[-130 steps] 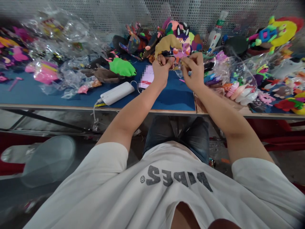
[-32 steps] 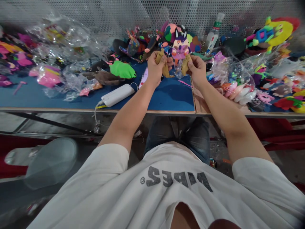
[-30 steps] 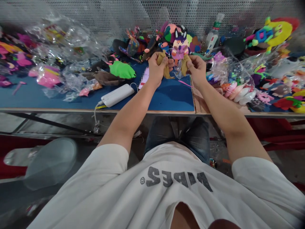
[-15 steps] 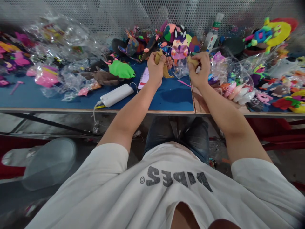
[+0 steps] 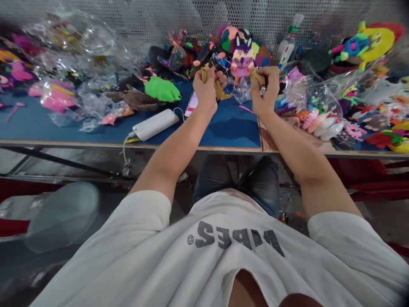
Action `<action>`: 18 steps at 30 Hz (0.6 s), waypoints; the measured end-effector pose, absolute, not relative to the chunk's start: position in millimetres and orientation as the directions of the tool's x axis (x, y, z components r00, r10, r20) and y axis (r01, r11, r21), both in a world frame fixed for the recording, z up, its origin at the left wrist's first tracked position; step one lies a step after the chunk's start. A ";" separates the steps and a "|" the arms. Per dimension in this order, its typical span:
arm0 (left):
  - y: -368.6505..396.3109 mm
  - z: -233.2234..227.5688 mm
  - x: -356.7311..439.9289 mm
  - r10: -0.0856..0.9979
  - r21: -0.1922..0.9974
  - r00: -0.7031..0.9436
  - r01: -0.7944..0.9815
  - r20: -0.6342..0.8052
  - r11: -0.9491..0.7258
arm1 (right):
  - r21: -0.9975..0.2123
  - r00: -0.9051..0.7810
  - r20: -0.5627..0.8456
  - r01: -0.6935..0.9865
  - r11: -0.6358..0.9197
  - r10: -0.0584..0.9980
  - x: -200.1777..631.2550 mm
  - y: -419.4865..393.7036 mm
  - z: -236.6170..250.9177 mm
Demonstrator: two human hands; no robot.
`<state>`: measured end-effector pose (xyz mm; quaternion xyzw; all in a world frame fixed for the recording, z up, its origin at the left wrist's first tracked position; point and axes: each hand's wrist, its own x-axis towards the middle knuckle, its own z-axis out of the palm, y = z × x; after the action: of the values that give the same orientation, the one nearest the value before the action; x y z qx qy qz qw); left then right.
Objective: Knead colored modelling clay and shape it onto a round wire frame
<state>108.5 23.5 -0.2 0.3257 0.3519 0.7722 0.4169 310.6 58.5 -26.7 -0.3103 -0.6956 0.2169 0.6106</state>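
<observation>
Both my hands are raised above the blue mat at the back of the bench. My left hand is closed around a crumpled tan felt piece, whose tail hangs below my fingers. My right hand grips a second tan felt piece, bunched at the fingertips. The two hands are a short gap apart. Behind that gap lies a clear plastic bag, and a purple and pink plush fox stands further back.
A white power bank with a cable lies left of my arm. A green felt piece and a brown one rest further left among clear bags. Heaped colourful plush toys fill the right side. A perforated metal wall closes the back.
My hands drew apart, each now clutching its own tan felt piece. The right hand shifted right and closed tighter; the left hand rose slightly.
</observation>
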 end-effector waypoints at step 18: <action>23.1 -5.9 120.9 0.928 0.822 -0.366 -0.508 0.063 -0.257 | -0.846 -0.253 0.522 -0.031 0.533 0.814 289.0 62.0 -38.4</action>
<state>120.9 23.1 -5.9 0.2850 0.3690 0.7396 0.4854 289.0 62.0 -38.4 -0.2845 -0.6882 0.3908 0.5411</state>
